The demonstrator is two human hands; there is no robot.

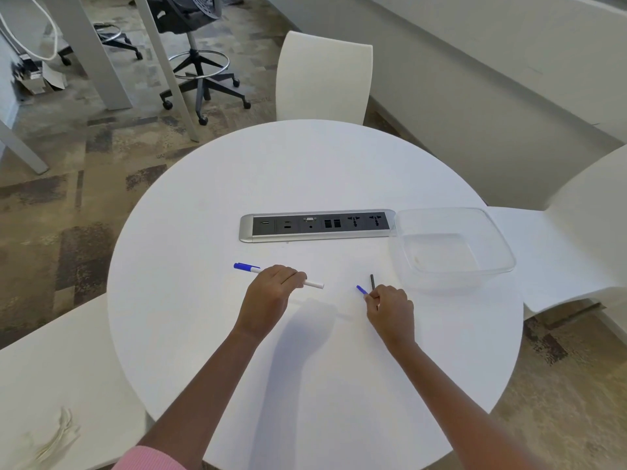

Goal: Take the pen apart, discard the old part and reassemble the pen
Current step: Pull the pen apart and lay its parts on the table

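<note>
Pen barrel (pixel 314 284) lies nearly level over the table (pixel 210 205) — blue cap far-left, open end right — gripped by the left hand (pixel 271 290). Right hand (pixel 390 305) pinches a dark refill (pixel 372 281) pointing away and a blue piece (pixel 361 290).

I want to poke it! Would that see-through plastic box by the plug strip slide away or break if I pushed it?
The clear plastic box looks empty and thin-walled, so it is probably light and would slide easily on the smooth white table. It sits low and wide, so tipping seems unlikely. It probably flexes rather than shatters.
</note>
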